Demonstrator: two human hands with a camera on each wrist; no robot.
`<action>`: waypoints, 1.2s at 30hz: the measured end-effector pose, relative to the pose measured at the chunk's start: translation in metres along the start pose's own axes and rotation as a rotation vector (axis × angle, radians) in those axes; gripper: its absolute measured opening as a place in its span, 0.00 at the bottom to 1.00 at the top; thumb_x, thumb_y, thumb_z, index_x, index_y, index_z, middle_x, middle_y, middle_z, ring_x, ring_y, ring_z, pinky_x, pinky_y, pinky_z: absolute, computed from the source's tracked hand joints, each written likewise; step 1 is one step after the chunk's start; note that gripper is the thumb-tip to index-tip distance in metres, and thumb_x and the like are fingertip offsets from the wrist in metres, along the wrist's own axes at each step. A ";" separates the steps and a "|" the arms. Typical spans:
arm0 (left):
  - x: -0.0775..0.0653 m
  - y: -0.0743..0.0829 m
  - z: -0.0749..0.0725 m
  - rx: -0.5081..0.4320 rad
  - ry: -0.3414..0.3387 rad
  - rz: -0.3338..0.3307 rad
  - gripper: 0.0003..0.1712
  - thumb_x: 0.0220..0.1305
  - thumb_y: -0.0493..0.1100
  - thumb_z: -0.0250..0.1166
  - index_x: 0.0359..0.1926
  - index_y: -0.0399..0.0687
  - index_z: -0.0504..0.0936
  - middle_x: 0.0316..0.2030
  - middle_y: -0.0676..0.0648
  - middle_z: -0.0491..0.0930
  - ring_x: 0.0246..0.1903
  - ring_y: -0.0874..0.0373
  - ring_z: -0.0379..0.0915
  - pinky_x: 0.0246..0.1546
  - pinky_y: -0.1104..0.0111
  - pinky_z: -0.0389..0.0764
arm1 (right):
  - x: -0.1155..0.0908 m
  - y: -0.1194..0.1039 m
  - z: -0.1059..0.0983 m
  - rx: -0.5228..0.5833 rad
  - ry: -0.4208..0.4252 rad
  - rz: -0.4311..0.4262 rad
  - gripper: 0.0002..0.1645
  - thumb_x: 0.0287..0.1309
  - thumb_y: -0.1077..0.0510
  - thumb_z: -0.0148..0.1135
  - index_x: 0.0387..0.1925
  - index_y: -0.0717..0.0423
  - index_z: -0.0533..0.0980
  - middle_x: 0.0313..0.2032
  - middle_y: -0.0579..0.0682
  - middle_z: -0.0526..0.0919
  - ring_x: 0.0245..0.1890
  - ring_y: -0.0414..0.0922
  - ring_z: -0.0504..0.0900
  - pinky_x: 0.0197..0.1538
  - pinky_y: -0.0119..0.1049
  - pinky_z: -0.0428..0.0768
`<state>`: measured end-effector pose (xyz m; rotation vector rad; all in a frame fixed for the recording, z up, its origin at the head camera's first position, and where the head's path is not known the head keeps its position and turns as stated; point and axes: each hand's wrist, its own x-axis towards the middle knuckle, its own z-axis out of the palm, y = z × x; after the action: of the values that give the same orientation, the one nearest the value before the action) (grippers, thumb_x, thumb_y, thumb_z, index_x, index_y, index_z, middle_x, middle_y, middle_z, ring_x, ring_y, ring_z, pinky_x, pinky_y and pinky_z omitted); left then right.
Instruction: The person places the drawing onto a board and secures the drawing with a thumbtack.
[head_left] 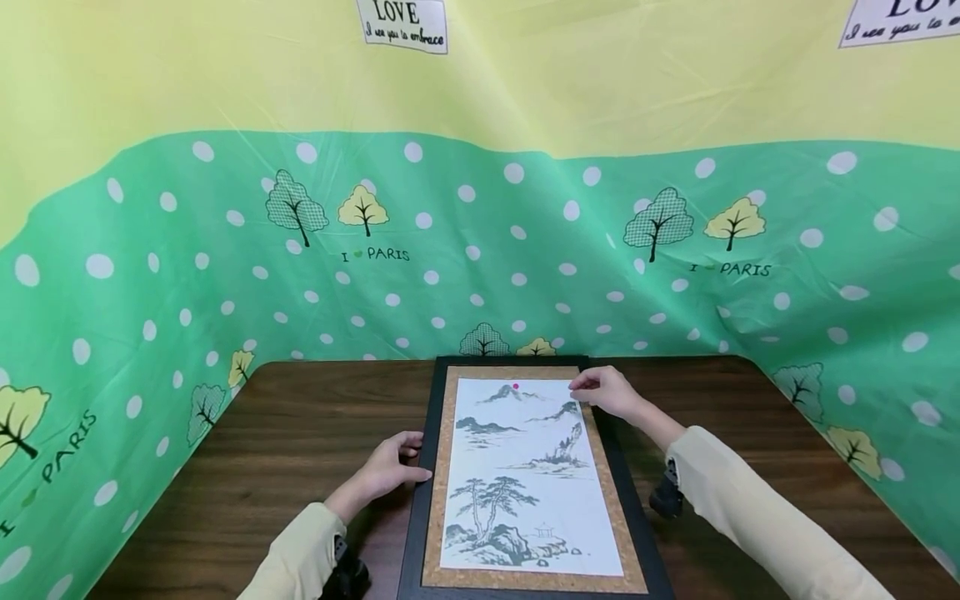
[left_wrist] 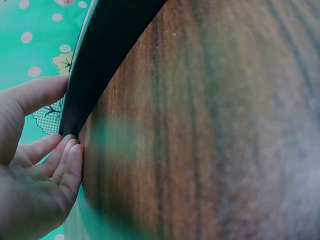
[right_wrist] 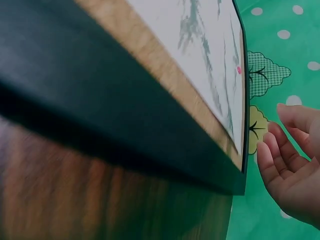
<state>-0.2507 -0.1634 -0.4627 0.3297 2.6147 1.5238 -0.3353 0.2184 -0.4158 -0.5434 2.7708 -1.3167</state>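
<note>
A black-framed cork board point(head_left: 534, 580) lies on the table. On it is a white sheet with a grey-green ink landscape point(head_left: 510, 454), and a pink pushpin point(head_left: 516, 387) sits near the middle of its top edge. My left hand point(head_left: 386, 467) is at the board's left side, thumb and fingertips touching the black frame point(left_wrist: 100, 55). Over the sheet's upper right corner is my right hand point(head_left: 609, 392), thumb and fingers apart. In the right wrist view nothing shows between the loosely bent fingers point(right_wrist: 282, 150).
The dark wood table point(head_left: 330, 408) extends to both sides of the board. Behind it hangs a green and yellow cloth point(head_left: 517, 217) with white dots and printed trees. A black wrist camera point(head_left: 666, 496) is strapped at the right cuff, another point(head_left: 347, 575) at the left.
</note>
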 end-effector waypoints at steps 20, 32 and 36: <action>-0.001 0.000 0.000 -0.007 -0.009 0.015 0.34 0.44 0.34 0.71 0.54 0.30 0.69 0.46 0.40 0.74 0.44 0.48 0.69 0.38 0.64 0.74 | -0.054 0.013 -0.035 -0.087 0.074 -0.010 0.13 0.54 0.59 0.62 0.38 0.66 0.78 0.33 0.54 0.80 0.31 0.44 0.73 0.31 0.31 0.74; -0.002 0.000 -0.001 -0.031 -0.005 0.017 0.34 0.45 0.33 0.70 0.55 0.29 0.69 0.47 0.39 0.73 0.45 0.46 0.69 0.40 0.61 0.74 | -0.079 0.029 -0.051 -0.137 0.090 0.024 0.14 0.53 0.60 0.62 0.38 0.67 0.78 0.33 0.53 0.80 0.29 0.41 0.73 0.30 0.30 0.74; -0.001 -0.002 -0.001 -0.007 -0.008 0.029 0.34 0.45 0.33 0.70 0.55 0.29 0.69 0.48 0.39 0.73 0.45 0.47 0.69 0.40 0.61 0.74 | -0.084 0.036 -0.054 -0.146 0.093 0.037 0.13 0.53 0.60 0.62 0.38 0.66 0.78 0.33 0.53 0.80 0.29 0.41 0.73 0.30 0.31 0.74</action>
<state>-0.2503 -0.1653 -0.4639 0.3739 2.6090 1.5372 -0.2767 0.3067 -0.4187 -0.4443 2.9548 -1.1683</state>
